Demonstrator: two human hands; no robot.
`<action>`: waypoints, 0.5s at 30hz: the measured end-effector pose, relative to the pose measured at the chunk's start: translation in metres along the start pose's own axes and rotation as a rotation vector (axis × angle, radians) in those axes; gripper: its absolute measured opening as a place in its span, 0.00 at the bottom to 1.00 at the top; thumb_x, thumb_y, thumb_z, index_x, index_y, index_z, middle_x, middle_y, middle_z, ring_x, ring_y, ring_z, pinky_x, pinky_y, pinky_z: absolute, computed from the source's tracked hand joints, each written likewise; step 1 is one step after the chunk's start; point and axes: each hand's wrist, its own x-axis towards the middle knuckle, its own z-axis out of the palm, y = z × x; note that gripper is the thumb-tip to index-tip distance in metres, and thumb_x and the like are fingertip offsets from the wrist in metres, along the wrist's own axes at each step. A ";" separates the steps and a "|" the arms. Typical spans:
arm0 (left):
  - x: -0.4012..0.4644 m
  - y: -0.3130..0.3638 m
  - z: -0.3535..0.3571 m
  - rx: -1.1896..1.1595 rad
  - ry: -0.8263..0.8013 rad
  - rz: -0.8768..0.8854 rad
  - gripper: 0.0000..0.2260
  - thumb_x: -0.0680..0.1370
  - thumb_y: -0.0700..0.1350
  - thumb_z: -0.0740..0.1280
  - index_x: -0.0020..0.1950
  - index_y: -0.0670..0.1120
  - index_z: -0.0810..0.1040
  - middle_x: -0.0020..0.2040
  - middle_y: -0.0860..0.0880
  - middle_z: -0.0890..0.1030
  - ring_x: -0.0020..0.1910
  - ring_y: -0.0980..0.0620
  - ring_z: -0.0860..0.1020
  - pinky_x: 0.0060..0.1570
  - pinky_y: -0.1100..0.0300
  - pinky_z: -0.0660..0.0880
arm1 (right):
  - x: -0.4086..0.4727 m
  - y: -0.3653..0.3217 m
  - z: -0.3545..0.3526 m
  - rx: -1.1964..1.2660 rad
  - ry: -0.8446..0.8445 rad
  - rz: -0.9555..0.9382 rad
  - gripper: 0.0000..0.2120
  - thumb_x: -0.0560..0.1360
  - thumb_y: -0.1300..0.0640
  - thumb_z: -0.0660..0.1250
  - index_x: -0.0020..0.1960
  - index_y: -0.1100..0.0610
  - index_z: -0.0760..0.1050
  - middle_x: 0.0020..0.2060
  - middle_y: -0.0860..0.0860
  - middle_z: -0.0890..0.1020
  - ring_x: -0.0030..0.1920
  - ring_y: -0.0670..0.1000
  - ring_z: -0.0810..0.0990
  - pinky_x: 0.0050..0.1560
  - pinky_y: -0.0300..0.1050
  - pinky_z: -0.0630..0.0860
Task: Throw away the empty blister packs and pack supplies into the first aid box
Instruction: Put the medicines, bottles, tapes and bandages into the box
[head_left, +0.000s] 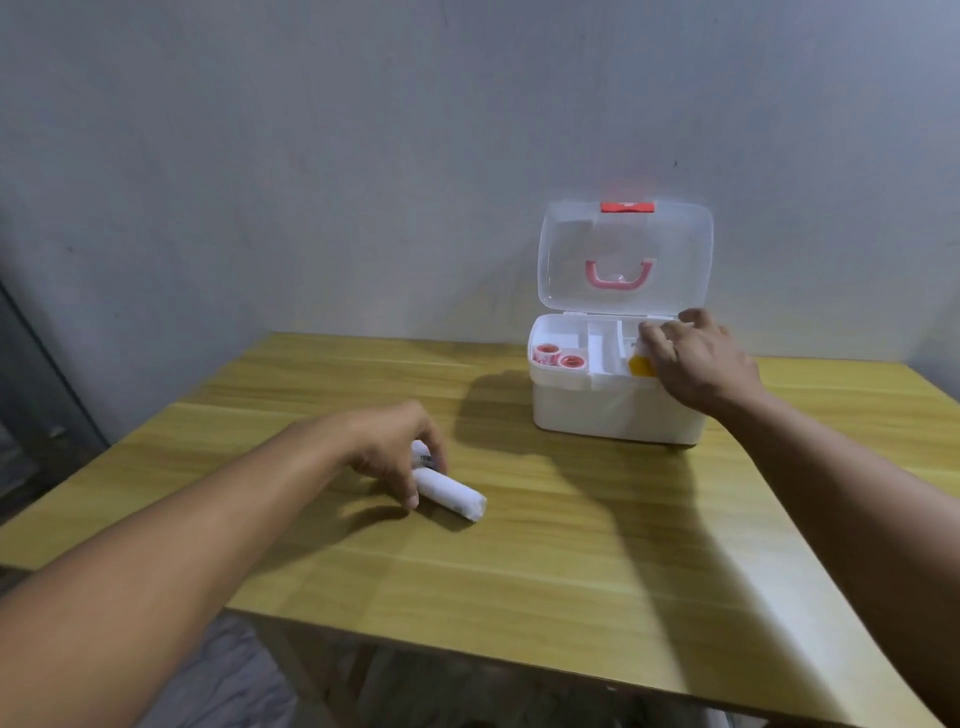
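The white first aid box (613, 410) stands open at the back right of the wooden table, its clear lid (626, 260) upright with a pink handle. Two pink-and-white tape rolls (558, 357) lie in its left tray compartment. My right hand (698, 358) is over the right compartment, closed on a white bottle with a yellow cap (641, 365). My left hand (397, 449) rests on the table at the centre left, fingers curled around a white gauze roll (452, 493); a second white roll (422, 451) lies partly hidden under that hand.
The wooden table (519, 561) ends near the bottom of the view, with its leg and a grey floor below. A grey wall (363, 182) rises right behind the box. A dark door frame (36, 374) stands at the far left.
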 end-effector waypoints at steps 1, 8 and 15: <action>0.002 -0.002 0.004 0.001 0.044 -0.016 0.15 0.61 0.46 0.78 0.39 0.64 0.79 0.58 0.55 0.80 0.56 0.51 0.78 0.57 0.51 0.77 | 0.000 0.000 0.000 0.000 0.001 0.000 0.28 0.78 0.38 0.47 0.62 0.53 0.77 0.69 0.58 0.68 0.67 0.61 0.68 0.60 0.56 0.68; 0.015 0.016 -0.017 -0.143 0.358 0.059 0.10 0.65 0.39 0.76 0.44 0.50 0.85 0.50 0.48 0.83 0.50 0.48 0.81 0.50 0.56 0.76 | 0.000 -0.001 -0.001 -0.008 -0.001 0.001 0.28 0.78 0.38 0.47 0.63 0.53 0.76 0.68 0.57 0.68 0.66 0.61 0.69 0.58 0.55 0.69; 0.056 0.077 -0.077 -0.241 0.582 0.181 0.10 0.69 0.38 0.73 0.47 0.51 0.83 0.56 0.48 0.81 0.55 0.47 0.78 0.53 0.56 0.75 | 0.000 0.000 0.001 0.004 0.010 -0.013 0.28 0.78 0.39 0.47 0.62 0.53 0.76 0.68 0.56 0.68 0.65 0.60 0.69 0.57 0.54 0.69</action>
